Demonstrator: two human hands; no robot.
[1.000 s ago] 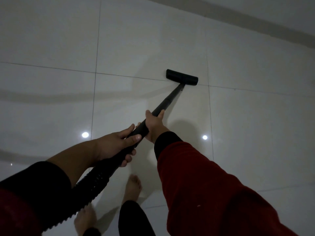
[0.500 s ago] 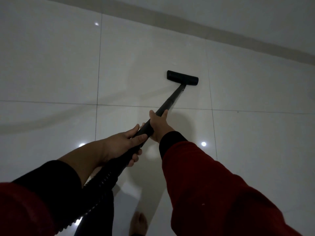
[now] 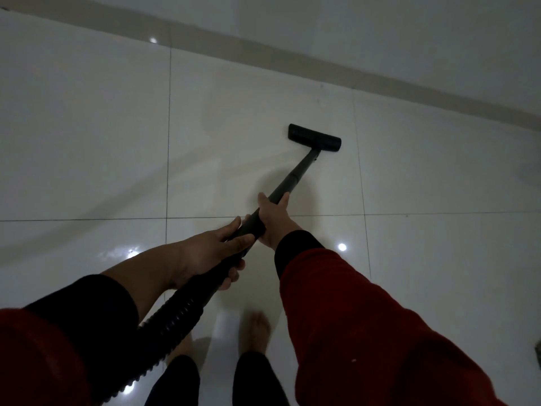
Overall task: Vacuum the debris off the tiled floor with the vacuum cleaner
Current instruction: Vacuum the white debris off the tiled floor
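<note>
The vacuum cleaner's floor head (image 3: 314, 138) lies flat on the tiled floor (image 3: 87, 127), well ahead of both hands and a little short of the skirting strip (image 3: 380, 80) that runs along the base of the wall. From it the black wand (image 3: 295, 177) slopes back and down toward the person. The right hand (image 3: 273, 218) is wrapped round the wand at the forward grip, thumb and fingers closed on it. Just behind, the left hand (image 3: 215, 253) grips the thicker handle end, where the ribbed hose (image 3: 172, 320) begins and drops away past the left forearm. Two bare feet (image 3: 257, 332) stand on the tiles below the hands.

The step in hand looks like a sweeping stroke, with the head reaching out over the tile ahead. A few faint specks seem to sit on the tiles beyond the head and to its right, though they are too small to call debris with certainty. The next move likely calls for keeping the head flush to the floor, carrying it on toward the strip, then drawing it back in an adjoining lane, both hands steering together.
</note>
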